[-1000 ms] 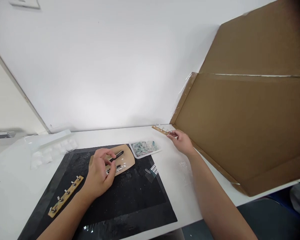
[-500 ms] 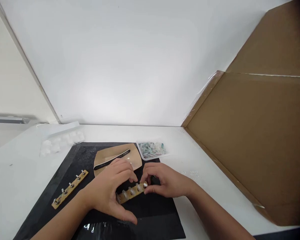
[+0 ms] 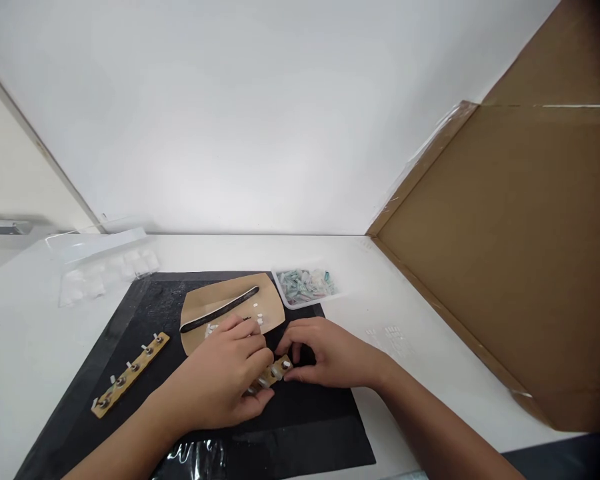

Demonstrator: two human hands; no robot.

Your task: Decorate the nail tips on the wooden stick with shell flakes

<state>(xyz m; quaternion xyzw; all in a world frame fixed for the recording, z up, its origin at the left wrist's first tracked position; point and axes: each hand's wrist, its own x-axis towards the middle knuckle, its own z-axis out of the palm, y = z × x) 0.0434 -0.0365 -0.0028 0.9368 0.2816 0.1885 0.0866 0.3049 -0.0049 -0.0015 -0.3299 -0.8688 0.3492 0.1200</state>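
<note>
- Clearly, our left hand point(image 3: 225, 379) curls over the wooden strip point(image 3: 280, 363) at six o'clock, its grip hidden; pressing could dislodge tips point(image 3: 287, 365).
- Our right hand point(image 3: 326, 352) pinches the strip's end; slipping could tilt it.
- At the strip's eleven o'clock, brushing knuckles could scatter white chips point(image 3: 260, 320).

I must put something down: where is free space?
Mostly bare: white table left of the black mat, nearer than the clear bag; the mat's near right corner. Crowded: mid-mat, around left hand, right hand, held strip and tan board.
</note>
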